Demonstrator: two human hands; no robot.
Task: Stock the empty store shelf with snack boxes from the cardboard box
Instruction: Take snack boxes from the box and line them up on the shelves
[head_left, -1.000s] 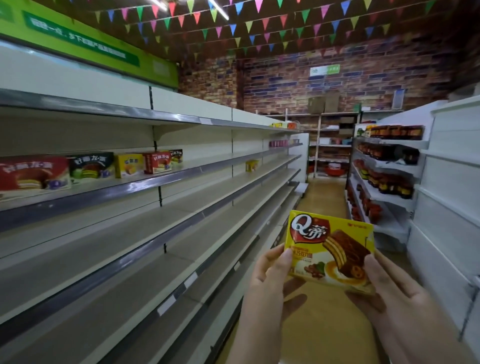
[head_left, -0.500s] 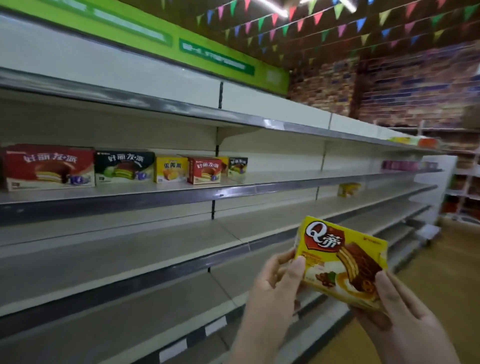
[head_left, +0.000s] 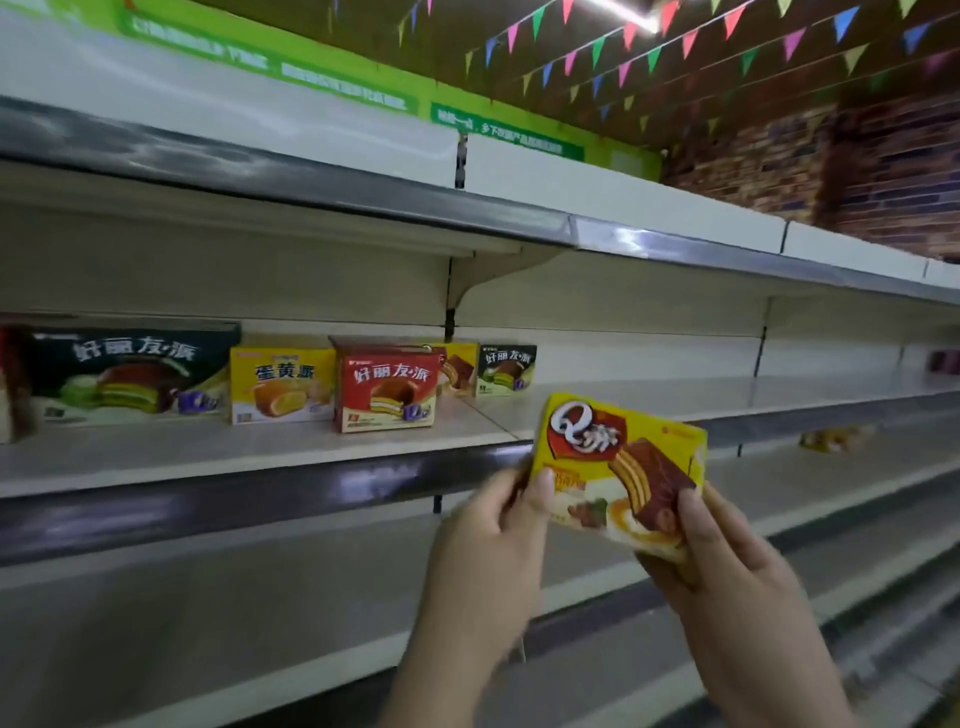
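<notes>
1. Long white store shelves (head_left: 675, 400) are seen under a green sign (head_left: 353, 88), with coloured flags (head_left: 691, 41) hung above and a brick wall (head_left: 883, 171) at the far right.
2. On one shelf, five snack boxes are lined up: a dark green box (head_left: 130, 371), a yellow box (head_left: 283, 384), a red box (head_left: 387, 389), a partly hidden yellow box (head_left: 460, 366) and a small dark box (head_left: 506, 369).
3. A yellow snack box (head_left: 618, 467) is held up in front of that shelf's edge, tilted.
4. Its left edge is pinched by the left hand (head_left: 488, 545).
5. Its lower right corner is gripped by the right hand (head_left: 737, 587).
</notes>
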